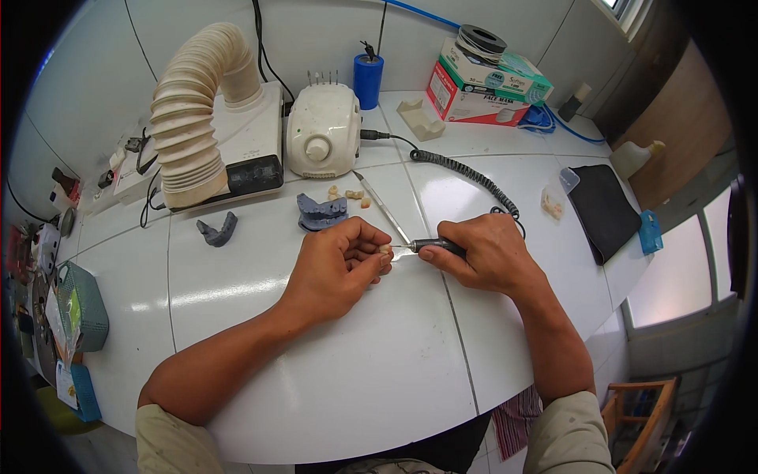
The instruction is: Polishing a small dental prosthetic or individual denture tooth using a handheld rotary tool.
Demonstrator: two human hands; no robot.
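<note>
My left hand (332, 268) pinches a small tooth-coloured dental piece (385, 250) between thumb and fingertips, which partly cover it. From the other side, my right hand (493, 257) grips a dark rotary handpiece (439, 245) like a pen. Its thin bur (401, 246) points left and reaches the piece; whether it touches cannot be made out. Just beyond my left hand stands a grey dental model (322, 212), with several tooth-coloured pieces (355, 194) behind it. A slim metal hand tool (384, 208) lies slanted beside them. Farther left is a smaller grey arch model (218, 230).
A white control box (324, 133) stands at the back, its coiled cord (470, 174) running right. A ribbed hose (185, 118) arches over a white unit. Stacked boxes (485, 87), a blue cylinder (368, 82) and a black pouch (604, 209) lie around. Baskets (83, 308) flank the left edge.
</note>
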